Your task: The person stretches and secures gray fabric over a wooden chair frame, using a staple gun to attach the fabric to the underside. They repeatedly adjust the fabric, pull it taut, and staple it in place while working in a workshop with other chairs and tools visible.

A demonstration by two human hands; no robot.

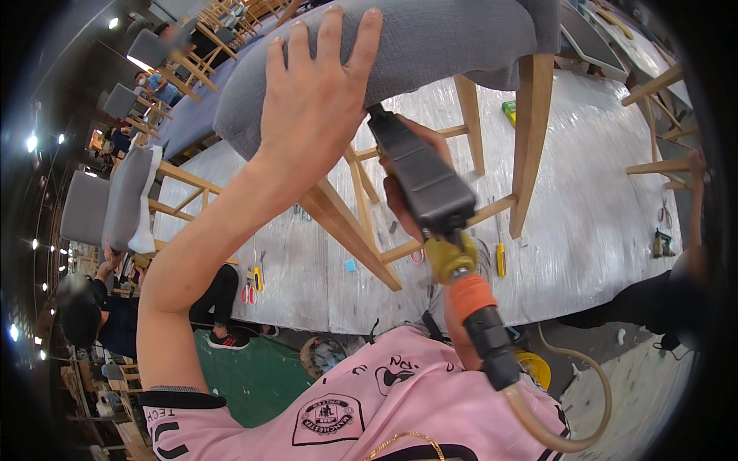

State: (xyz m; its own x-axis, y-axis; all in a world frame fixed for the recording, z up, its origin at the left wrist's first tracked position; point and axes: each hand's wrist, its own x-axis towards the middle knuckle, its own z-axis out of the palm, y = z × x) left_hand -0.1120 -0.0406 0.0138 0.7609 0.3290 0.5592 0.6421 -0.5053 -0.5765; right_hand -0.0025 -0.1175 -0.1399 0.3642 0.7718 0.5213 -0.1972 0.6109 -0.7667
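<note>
A chair with a grey fabric-covered seat (438, 46) and light wooden legs (530, 131) lies tipped over on the work table. My left hand (315, 100) rests flat on the grey fabric with its fingers spread. Wrapped round an air staple gun (423, 169) is my right hand (400, 201), partly hidden behind the tool's black body. The tool's nose points up at the seat's lower edge, close to my left wrist; whether it touches the fabric I cannot tell. From an orange and black coupling (480, 319) at its rear, a tan air hose (600, 399) loops down.
The table (600, 154) is covered in clear film. On it lie red-handled scissors (248, 294), a yellow cutter (500, 260), a blue piece (350, 265) and a green-yellow box (509, 113). Co-workers stand at left (115, 315) and right (653, 300); a yellow bucket (534, 370) sits below.
</note>
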